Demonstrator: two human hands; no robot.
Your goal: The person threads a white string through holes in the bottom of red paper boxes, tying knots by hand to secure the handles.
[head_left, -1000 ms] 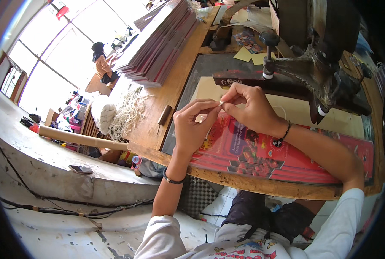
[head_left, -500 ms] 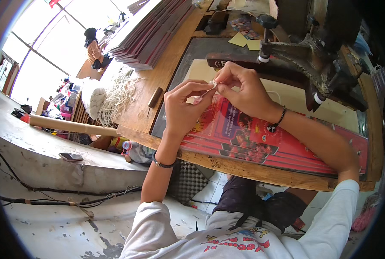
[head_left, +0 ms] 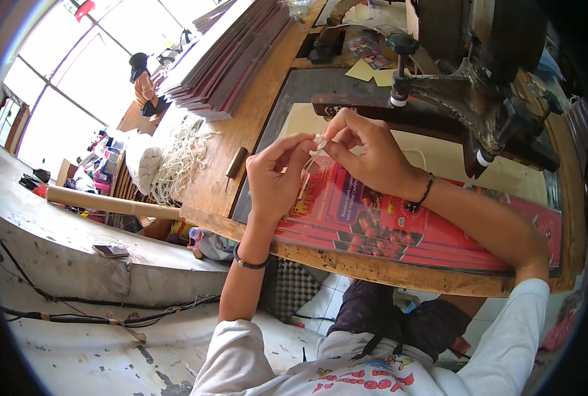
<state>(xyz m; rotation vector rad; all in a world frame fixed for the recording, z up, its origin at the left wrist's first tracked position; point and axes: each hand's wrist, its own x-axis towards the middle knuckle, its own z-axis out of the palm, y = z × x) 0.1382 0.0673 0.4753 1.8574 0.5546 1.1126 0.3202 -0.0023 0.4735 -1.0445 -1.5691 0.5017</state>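
Note:
Above the table, my left hand and my right hand meet, each closed in a pinch. Between the fingertips is a thin white cord, bunched where the two hands come together; whether it is knotted is too small to tell. A length of it dangles below the left fingertips. Under my hands lies a stack of flat red printed bags, fanned so that several edges show. Past my right wrist, a pale cord loop curves out at the stack's far edge.
A dark metal press-like machine overhangs the table's far right. A wooden-handled awl lies left of my hands, near a heap of white cords. Tall stacked boards stand behind. Another person sits far left.
My fingers have shifted on the cord, and a hanging length now shows below the left fingertips. Both hands remain together over the red stack. The whole view has tilted slightly.

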